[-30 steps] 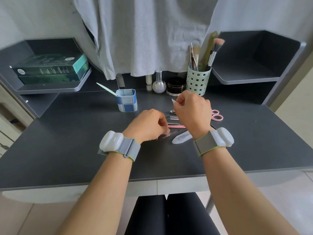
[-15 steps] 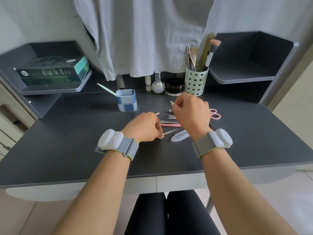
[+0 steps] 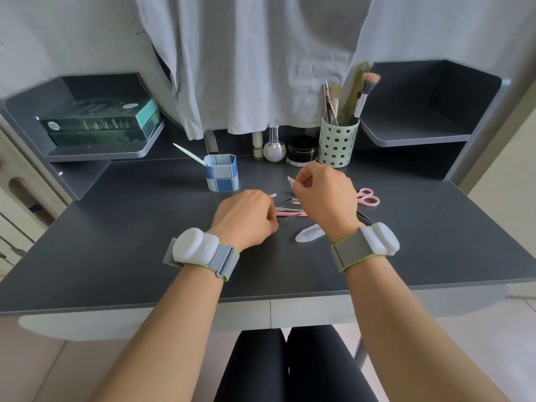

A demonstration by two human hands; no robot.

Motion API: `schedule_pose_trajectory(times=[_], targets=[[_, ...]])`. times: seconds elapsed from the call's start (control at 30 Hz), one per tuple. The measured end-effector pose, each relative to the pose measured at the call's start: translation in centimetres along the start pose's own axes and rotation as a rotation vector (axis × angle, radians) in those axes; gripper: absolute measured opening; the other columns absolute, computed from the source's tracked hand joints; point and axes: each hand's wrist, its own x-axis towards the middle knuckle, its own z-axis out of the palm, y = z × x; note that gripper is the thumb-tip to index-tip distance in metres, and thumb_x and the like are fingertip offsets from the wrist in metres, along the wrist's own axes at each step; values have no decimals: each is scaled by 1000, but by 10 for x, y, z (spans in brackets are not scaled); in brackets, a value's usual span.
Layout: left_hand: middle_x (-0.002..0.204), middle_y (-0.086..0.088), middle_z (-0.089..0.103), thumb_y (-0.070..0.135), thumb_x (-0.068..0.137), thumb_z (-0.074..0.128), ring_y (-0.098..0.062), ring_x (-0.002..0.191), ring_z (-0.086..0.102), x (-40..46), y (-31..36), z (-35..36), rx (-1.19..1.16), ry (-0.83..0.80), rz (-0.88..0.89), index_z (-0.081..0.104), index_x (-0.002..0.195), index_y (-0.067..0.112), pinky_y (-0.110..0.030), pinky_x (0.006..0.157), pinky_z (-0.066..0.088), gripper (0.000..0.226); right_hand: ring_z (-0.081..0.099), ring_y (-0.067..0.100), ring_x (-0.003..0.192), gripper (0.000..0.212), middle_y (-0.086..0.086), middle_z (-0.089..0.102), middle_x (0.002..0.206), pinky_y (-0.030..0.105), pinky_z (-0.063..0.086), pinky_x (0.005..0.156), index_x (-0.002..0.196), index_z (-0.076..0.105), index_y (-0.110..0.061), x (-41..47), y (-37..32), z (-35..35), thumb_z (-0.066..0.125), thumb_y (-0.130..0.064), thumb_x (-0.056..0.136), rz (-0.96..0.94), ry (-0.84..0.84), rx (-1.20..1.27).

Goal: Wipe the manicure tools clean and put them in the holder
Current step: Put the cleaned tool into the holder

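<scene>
**Q:** Two hands over the desk — what is each one doing?

**A:** The right hand (image 3: 324, 195) is raised, fingers curled, pinching a small white wipe (image 3: 290, 180) at its fingertips, likely kept up so the pad stays clean and ready. The left hand (image 3: 246, 217) sits lower, fingers curled around a thin pink-tipped tool (image 3: 272, 195) whose end pokes out beyond the knuckles. How firmly it grips I cannot tell, since the fingers hide the shaft.

**Q:** Where are the other tools?

**A:** Several loose manicure tools (image 3: 290, 211) lie on the desk (image 3: 116, 242) between the two hands, just past the left hand's fingertips. Pink scissors (image 3: 367, 197) rest beyond the right hand, on its outer side, and a white nail file (image 3: 309, 233) lies near the right wrist.

**Q:** And the holder?

**A:** A blue checked holder (image 3: 222, 173) stands farther back from the left hand, one pale green stick (image 3: 188, 154) already leaning in it. That suggests the wiping has only begun; the held tool looks next to be wiped.
</scene>
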Motion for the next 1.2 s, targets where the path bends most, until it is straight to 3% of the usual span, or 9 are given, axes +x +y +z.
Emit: schedule_pose_trajectory(times=[0.13,0.33,0.57,0.73,0.93,1.2], targets=[[98,6,59,32,92,59,-19,86,58,-1,-5,-3,-8,102,2,66,91,28,-33,65,45,9,64,23,83,7,-8,70,86,41,55,80,89,68,-29,-2,-6,-6,62,-28,89,21,-85,97],[100,6,56,29,94,57,-18,86,58,0,-12,-12,-14,224,-1,65,97,25,-31,63,39,9,65,15,81,12,-12,70,85,39,58,76,98,70,-30,-3,-13,-10,60,-25,92,-6,-63,192],[100,6,56,22,97,51,-17,75,44,-1,-19,-14,27,345,-9,63,95,24,-31,58,35,12,60,18,91,21,-10,64,92,44,49,90,103,74,-32,-3,-23,-9,58,-22,94,-160,-60,202],[101,5,55,23,99,51,-16,76,40,-3,-21,-16,28,362,-30,62,99,22,-32,58,32,12,57,22,92,18,-7,66,93,38,41,87,103,77,-29,-5,-23,-2,63,-22,95,-345,-29,109],[107,2,55,22,99,54,-13,81,39,-5,-21,-18,8,342,-57,62,107,20,-30,63,32,11,54,19,91,15,-7,67,93,31,31,83,99,79,-32,-7,-22,5,67,-26,93,-419,-16,60],[100,1,52,14,96,58,-15,77,39,-6,-20,-17,-51,412,-17,63,98,17,-31,61,32,6,56,23,88,8,-7,66,86,32,33,81,91,77,-26,-6,-22,9,72,-27,85,-459,75,11]])
